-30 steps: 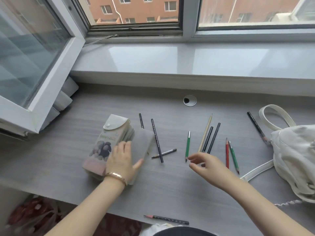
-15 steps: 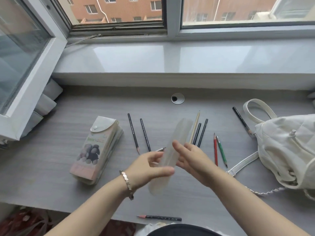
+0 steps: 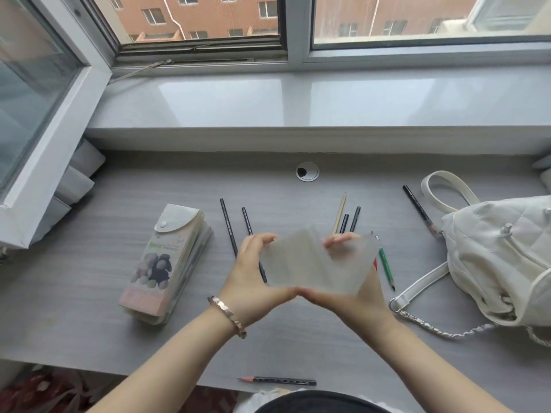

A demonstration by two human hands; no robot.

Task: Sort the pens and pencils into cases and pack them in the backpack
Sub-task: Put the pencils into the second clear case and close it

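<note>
1 cam only, head-worn wide-angle: looks fwd & down, close over desk [image 3: 89,317], window [image 3: 417,19] up top, backpack [image 3: 492,257] at rt edge.

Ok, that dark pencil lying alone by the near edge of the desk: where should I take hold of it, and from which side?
I'd pinch the dark pencil at mid-barrel, coming straight down from above, fingers on its near and far sides. It lies flat, alone and parallel to the desk edge, tip pointing left, so nothing crowds the middle.
</note>
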